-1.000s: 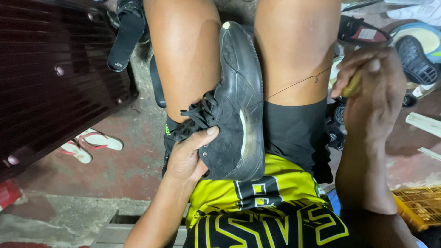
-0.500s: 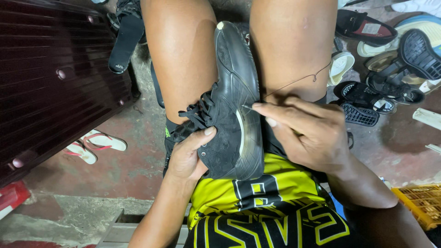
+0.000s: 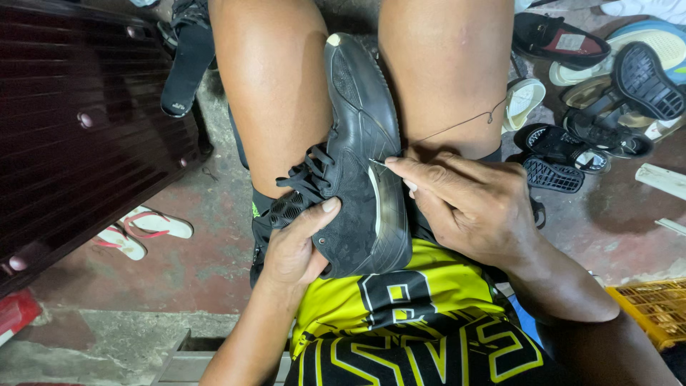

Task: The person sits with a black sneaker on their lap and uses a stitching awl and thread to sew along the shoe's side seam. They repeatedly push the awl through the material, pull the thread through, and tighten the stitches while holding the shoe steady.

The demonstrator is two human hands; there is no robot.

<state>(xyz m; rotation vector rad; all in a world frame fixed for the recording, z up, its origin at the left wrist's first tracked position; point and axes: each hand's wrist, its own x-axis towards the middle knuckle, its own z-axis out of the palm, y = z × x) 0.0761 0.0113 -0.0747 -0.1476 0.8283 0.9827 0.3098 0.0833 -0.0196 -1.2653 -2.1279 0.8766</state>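
Hands grip black sneaker point(image 3: 361, 150), right hand point(image 3: 471, 204) pinching needle point(image 3: 376, 163).

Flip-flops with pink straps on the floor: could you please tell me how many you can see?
2: one flip-flop lies on the red floor at left, the other flip-flop just beside it, lower left. More may be hidden under the dark panel.

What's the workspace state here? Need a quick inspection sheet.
Surface: stained red concrete floor; the work sits on the person's lap.
Job's things: black sneaker wedged between the thighs; thin thread runs from its sole edge.
Clutter: many loose shoes and sandals at right, pink flip-flops at left.
Hands: left hand clasps the sneaker's laced side; right hand pinches a needle at the sole seam.
Cables: nothing seen.
Surroundings: dark slatted panel, yellow crate.
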